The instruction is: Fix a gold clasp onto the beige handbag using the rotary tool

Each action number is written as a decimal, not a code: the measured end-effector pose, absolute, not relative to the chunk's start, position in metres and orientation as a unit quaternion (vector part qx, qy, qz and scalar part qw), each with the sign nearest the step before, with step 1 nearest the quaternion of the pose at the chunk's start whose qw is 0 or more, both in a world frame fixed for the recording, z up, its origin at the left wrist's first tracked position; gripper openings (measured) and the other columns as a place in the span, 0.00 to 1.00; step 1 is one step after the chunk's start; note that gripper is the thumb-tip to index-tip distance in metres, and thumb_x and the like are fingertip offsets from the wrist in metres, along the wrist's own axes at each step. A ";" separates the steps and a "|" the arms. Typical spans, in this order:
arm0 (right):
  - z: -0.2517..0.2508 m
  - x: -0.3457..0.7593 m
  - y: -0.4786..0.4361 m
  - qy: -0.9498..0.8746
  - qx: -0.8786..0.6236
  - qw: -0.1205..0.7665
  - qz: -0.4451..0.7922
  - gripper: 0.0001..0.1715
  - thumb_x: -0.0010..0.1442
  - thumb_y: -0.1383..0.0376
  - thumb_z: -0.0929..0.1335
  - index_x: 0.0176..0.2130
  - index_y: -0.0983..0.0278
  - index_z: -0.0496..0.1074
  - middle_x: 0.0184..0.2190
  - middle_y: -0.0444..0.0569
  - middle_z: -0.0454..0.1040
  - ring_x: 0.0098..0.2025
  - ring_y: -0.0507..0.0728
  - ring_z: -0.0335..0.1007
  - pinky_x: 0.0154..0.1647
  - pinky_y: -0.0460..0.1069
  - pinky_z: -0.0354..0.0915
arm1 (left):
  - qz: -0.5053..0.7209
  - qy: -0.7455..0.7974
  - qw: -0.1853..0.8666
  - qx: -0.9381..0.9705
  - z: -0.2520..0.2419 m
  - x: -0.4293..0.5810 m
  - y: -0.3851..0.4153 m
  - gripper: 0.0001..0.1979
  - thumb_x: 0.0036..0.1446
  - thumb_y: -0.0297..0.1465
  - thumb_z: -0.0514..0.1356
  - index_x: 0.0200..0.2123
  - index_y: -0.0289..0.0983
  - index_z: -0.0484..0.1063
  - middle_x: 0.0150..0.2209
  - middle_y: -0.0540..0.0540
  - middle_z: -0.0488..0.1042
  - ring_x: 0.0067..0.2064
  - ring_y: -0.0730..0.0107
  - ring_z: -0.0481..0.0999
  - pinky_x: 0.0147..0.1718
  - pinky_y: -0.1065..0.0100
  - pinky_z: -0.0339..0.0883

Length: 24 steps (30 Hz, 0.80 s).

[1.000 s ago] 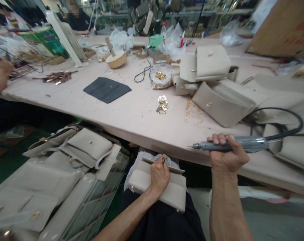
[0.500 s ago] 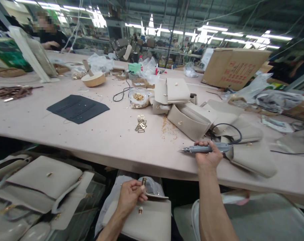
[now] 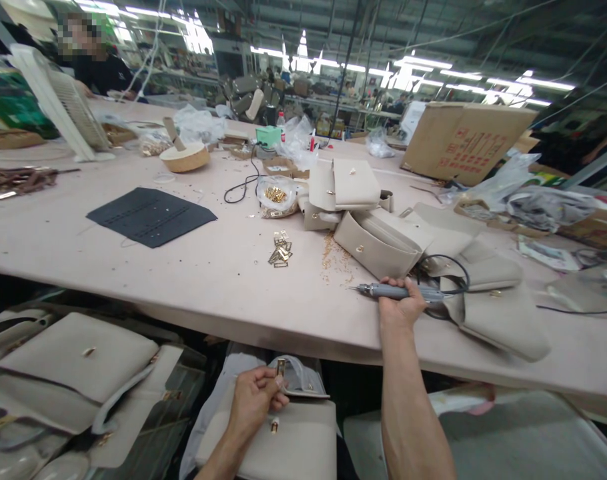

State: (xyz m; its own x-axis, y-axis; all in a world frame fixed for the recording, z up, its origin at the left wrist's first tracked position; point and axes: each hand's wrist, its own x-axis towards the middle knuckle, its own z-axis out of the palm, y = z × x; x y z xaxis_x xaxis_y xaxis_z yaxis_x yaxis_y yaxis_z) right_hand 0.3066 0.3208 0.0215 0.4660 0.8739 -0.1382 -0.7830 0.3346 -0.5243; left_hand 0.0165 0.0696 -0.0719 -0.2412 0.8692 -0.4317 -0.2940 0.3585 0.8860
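My left hand [image 3: 256, 399] pinches the edge of a raised flap, where a small gold metal plate [image 3: 281, 367] shows at the fingertips. Below it lies the beige bag [image 3: 283, 443] with a gold turn lock [image 3: 274, 425] on its front. My right hand [image 3: 401, 303] is wrapped round a grey electric screwdriver [image 3: 391, 291] above the table's front edge, its tip pointing left. Loose gold frames [image 3: 280, 251] and scattered small screws [image 3: 333, 257] lie on the table to the left of the screwdriver.
Several beige bags [image 3: 378, 243] are heaped right of centre, beside a plastic bag of gold parts [image 3: 276, 195]. A dark panel [image 3: 153, 217] lies on the left. More bags [image 3: 78, 353] sit below the table at left. A cardboard box [image 3: 466, 141] stands behind; a person sits far left.
My right hand has moved a little left with the screwdriver. My left hand still holds the flap, and the view has shifted slightly.
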 end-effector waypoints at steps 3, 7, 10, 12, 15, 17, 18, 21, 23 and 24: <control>0.022 0.304 0.322 -0.080 -0.273 0.816 0.502 0.11 0.54 0.70 0.69 0.32 0.61 0.60 0.25 0.37 0.60 0.26 0.49 0.63 0.35 0.50 0.75 | 0.510 0.597 0.570 0.242 -0.074 0.014 0.070 0.30 0.39 0.51 0.77 0.30 0.30 0.78 0.27 0.34 0.82 0.22 0.62 0.81 0.19 0.72 0.72; 0.021 0.299 0.323 -0.099 -0.282 0.817 0.494 0.11 0.55 0.69 0.69 0.32 0.61 0.60 0.25 0.37 0.59 0.26 0.49 0.63 0.36 0.50 0.76 | 0.507 0.595 0.575 0.240 -0.073 0.012 0.072 0.29 0.39 0.51 0.78 0.30 0.31 0.77 0.28 0.34 0.83 0.22 0.62 0.81 0.19 0.72 0.71; 0.021 0.297 0.323 -0.105 -0.289 0.814 0.493 0.11 0.56 0.70 0.69 0.32 0.61 0.60 0.25 0.37 0.59 0.26 0.50 0.63 0.36 0.51 0.76 | 0.503 0.593 0.579 0.246 -0.073 0.011 0.072 0.29 0.41 0.52 0.77 0.31 0.31 0.77 0.28 0.34 0.82 0.22 0.62 0.81 0.20 0.73 0.71; 0.022 0.296 0.323 -0.107 -0.292 0.813 0.493 0.11 0.56 0.70 0.69 0.32 0.61 0.60 0.25 0.37 0.59 0.26 0.50 0.63 0.36 0.51 0.76 | 0.499 0.595 0.580 0.248 -0.073 0.011 0.072 0.30 0.41 0.52 0.77 0.31 0.31 0.77 0.27 0.34 0.82 0.23 0.62 0.81 0.20 0.72 0.71; 0.023 0.295 0.322 -0.109 -0.287 0.813 0.495 0.11 0.56 0.70 0.69 0.32 0.61 0.61 0.26 0.37 0.59 0.26 0.50 0.64 0.37 0.51 0.76 | 0.498 0.596 0.582 0.243 -0.074 0.011 0.073 0.30 0.39 0.52 0.77 0.31 0.31 0.78 0.28 0.33 0.82 0.23 0.61 0.81 0.20 0.72 0.72; 0.023 0.295 0.321 -0.109 -0.281 0.815 0.495 0.11 0.56 0.70 0.69 0.32 0.61 0.61 0.26 0.37 0.59 0.26 0.50 0.64 0.37 0.51 0.76 | 0.501 0.594 0.582 0.239 -0.073 0.011 0.072 0.30 0.39 0.52 0.77 0.31 0.31 0.78 0.29 0.33 0.83 0.23 0.62 0.81 0.20 0.72 0.72; 0.023 0.296 0.321 -0.108 -0.279 0.815 0.496 0.11 0.57 0.70 0.69 0.32 0.61 0.61 0.26 0.37 0.59 0.26 0.50 0.64 0.37 0.51 0.76 | 0.502 0.593 0.583 0.238 -0.073 0.010 0.072 0.30 0.39 0.52 0.77 0.31 0.31 0.78 0.29 0.33 0.83 0.23 0.62 0.81 0.20 0.72 0.72; 0.021 0.299 0.321 -0.105 -0.275 0.816 0.498 0.11 0.56 0.69 0.69 0.32 0.61 0.60 0.25 0.37 0.59 0.26 0.50 0.64 0.37 0.52 0.76 | 0.503 0.593 0.581 0.240 -0.072 0.010 0.070 0.30 0.39 0.52 0.77 0.31 0.31 0.78 0.29 0.33 0.83 0.23 0.62 0.81 0.20 0.72 0.72; 0.020 0.301 0.322 -0.108 -0.274 0.817 0.495 0.13 0.56 0.68 0.69 0.33 0.60 0.59 0.25 0.36 0.59 0.25 0.50 0.64 0.36 0.52 0.76 | 0.504 0.594 0.579 0.241 -0.072 0.009 0.070 0.30 0.39 0.52 0.77 0.31 0.30 0.78 0.29 0.33 0.83 0.23 0.61 0.81 0.20 0.72 0.72; 0.019 0.302 0.322 -0.120 -0.274 0.817 0.494 0.14 0.56 0.67 0.70 0.33 0.60 0.58 0.25 0.36 0.59 0.25 0.50 0.64 0.36 0.52 0.75 | 0.504 0.595 0.578 0.240 -0.072 0.009 0.069 0.30 0.39 0.52 0.77 0.31 0.30 0.78 0.29 0.33 0.83 0.22 0.61 0.81 0.20 0.71 0.72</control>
State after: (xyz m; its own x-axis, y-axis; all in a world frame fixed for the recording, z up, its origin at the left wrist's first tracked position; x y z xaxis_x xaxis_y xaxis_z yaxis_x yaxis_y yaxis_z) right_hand 0.3018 0.3219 0.0190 0.4838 0.8720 -0.0748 -0.7403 0.3622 -0.5663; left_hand 0.0086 0.0694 -0.0716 -0.2156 0.8689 -0.4456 -0.2973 0.3762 0.8775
